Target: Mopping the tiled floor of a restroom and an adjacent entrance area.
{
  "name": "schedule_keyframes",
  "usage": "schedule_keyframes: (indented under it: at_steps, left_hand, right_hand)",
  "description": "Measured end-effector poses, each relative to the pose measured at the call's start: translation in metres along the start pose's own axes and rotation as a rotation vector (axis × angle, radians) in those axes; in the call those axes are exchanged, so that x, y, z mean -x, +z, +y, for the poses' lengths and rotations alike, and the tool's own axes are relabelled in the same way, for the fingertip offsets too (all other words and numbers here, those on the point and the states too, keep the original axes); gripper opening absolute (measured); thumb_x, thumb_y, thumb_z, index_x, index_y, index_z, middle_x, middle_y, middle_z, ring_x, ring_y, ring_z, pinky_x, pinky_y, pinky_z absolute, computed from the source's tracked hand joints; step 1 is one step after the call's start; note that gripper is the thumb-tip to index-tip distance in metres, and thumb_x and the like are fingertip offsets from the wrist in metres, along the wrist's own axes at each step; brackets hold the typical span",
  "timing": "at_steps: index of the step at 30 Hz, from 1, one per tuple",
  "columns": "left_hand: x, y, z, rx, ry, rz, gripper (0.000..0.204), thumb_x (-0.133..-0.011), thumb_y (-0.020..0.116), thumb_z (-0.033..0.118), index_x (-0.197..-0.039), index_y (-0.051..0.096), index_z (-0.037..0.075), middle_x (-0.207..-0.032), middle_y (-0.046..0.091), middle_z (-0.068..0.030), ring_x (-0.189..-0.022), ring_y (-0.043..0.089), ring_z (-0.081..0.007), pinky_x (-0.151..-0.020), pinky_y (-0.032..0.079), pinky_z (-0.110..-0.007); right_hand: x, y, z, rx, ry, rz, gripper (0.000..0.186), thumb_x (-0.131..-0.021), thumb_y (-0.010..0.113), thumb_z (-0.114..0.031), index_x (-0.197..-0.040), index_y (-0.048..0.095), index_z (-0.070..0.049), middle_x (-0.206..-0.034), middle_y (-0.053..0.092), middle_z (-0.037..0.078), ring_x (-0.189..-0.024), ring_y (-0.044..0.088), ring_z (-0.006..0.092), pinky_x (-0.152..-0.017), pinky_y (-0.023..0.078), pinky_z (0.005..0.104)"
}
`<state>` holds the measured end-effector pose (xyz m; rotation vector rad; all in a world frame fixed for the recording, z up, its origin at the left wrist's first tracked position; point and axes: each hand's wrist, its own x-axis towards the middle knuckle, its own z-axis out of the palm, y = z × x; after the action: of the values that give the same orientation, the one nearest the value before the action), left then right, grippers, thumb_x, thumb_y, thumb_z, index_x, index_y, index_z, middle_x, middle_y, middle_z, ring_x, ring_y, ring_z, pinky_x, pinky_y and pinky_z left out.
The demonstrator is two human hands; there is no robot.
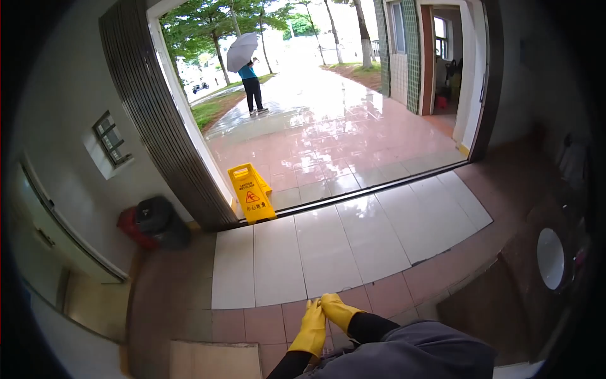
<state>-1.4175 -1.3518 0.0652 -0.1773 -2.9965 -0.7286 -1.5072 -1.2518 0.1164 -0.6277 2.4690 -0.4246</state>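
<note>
Both of my hands wear yellow rubber gloves and are close together in front of my body, at the lower middle. My left hand (pixel 310 331) points forward, its fingers drawn together at the tips beside the right hand. My right hand (pixel 339 311) is curled, bent in toward the left fingertips, and the two gloves touch. What the fingers hold, if anything, is too small to make out. Beneath them lie pink floor tiles (pixel 266 324), bordering a strip of large white tiles (pixel 328 249).
A yellow wet-floor sign (pixel 252 197) stands at the doorway's left side. Left of it are a grey bin (pixel 165 221) and a red bin (pixel 134 226). Outside, a person (pixel 250 85) holds an umbrella (pixel 242 52) on shiny paving. A washbasin (pixel 550 259) is at right.
</note>
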Motion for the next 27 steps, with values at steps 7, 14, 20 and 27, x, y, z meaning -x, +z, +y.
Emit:
schedule_keyframes:
  at_steps: [7, 14, 20, 27]
  left_hand:
    - [-0.088, -0.146, 0.007, 0.183, 0.187, 0.049, 0.040, -0.080, 0.037, 0.001, -0.120, 0.043, -0.001, -0.125, 0.040, -0.0248, -0.121, 0.033, -0.0364, -0.101, 0.029, -0.039]
    - [-0.143, -0.230, -0.079, 0.171, -0.029, 0.031, 0.046, -0.076, 0.039, -0.004, -0.122, 0.037, -0.006, -0.121, 0.041, -0.0251, -0.115, 0.039, -0.0342, -0.098, 0.032, -0.035]
    - [-0.184, -0.281, -0.165, 0.246, -0.252, 0.253, 0.058, -0.078, 0.040, 0.000, -0.131, 0.019, -0.010, -0.125, 0.034, -0.0293, -0.118, 0.035, -0.0365, -0.099, 0.030, -0.034]
    - [-0.123, -0.286, -0.310, 0.048, -0.622, 0.773, 0.043, -0.081, 0.043, 0.008, -0.121, 0.037, -0.008, -0.097, 0.054, -0.0261, -0.085, 0.053, -0.0361, -0.080, 0.042, -0.040]
  right_hand:
    - [-0.131, -0.036, -0.011, -0.498, -0.081, -0.014, 0.029, -0.070, 0.069, -0.028, -0.085, 0.064, -0.004, -0.086, 0.064, 0.016, -0.074, 0.063, 0.0292, -0.064, 0.052, 0.0342]
    - [-0.143, -0.140, -0.141, -1.435, 0.058, -0.088, 0.047, -0.078, 0.061, -0.040, -0.099, 0.056, 0.002, -0.079, 0.060, 0.013, -0.068, 0.057, 0.0226, -0.061, 0.049, 0.0367]
    - [-0.360, -0.077, -0.223, -1.462, 0.106, -0.350, 0.029, -0.080, 0.056, -0.030, -0.085, 0.063, -0.002, -0.073, 0.061, 0.014, -0.059, 0.057, 0.0258, -0.060, 0.049, 0.0382]
    - [-0.397, -0.039, -0.384, -0.265, -0.501, -0.357, 0.026, -0.084, 0.052, -0.026, -0.100, 0.058, -0.006, -0.090, 0.063, 0.010, -0.070, 0.060, 0.0229, -0.060, 0.049, 0.0356]
